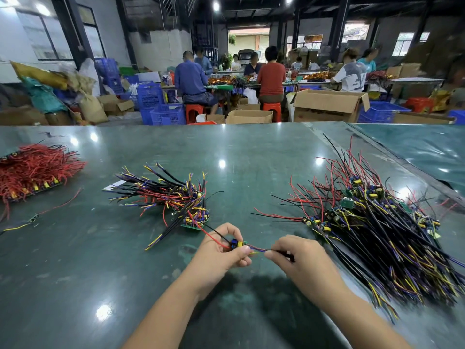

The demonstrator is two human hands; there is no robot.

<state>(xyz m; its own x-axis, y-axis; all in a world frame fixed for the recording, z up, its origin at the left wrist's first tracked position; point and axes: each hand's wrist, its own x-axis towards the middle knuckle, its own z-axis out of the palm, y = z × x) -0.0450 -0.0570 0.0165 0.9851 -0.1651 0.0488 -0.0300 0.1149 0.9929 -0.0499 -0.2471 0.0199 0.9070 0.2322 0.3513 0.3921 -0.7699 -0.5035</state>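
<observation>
The small circuit board (239,244) is just above the desk (251,152). The left hand (221,250) closes a narrow grip on its edges, and the right hand (299,258) pinches its wire leads (259,248). The board looks light, stiff and fragile, and the leads look soft, so the edges are the safer hold. The desk is glossy, probably slippery. Behind it is a busy workshop.

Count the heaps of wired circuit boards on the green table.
3: red-wired heap far left, multicoloured heap left of centre, largest heap at right. None seems hidden.
</observation>
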